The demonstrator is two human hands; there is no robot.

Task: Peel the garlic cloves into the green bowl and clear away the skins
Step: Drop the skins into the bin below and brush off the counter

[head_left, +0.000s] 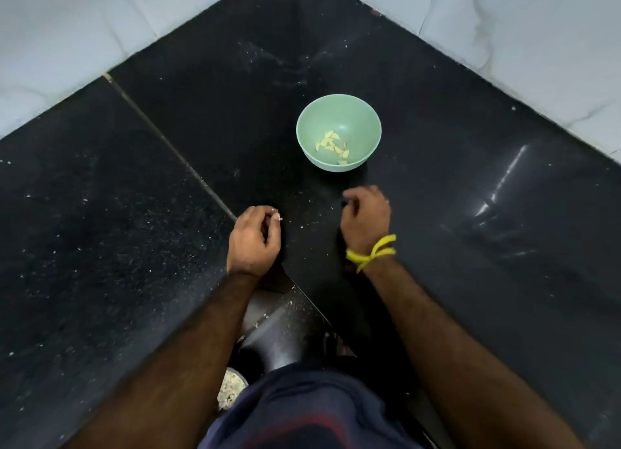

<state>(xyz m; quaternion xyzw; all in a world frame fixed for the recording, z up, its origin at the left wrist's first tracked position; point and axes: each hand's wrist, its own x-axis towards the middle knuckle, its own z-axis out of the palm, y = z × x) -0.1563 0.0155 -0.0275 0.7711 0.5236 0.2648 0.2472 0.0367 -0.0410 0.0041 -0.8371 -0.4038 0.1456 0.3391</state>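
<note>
The green bowl (338, 133) sits on the black surface (470, 247) with peeled garlic cloves (332, 146) inside. The left hand (254, 239) pinches small white skins (277, 216) in its grip. The right hand (366, 218) is curled near the bowl; I cannot tell what its grip holds.

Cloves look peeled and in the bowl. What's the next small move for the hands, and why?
Probably carry the left hand off the counter edge and drop what it pinches: pale skin bits show at its fingertips. Peeled cloves already lie in the green bowl, and only scattered flecks remain on the black counter. The right hand is curled; its contents are hidden.
</note>
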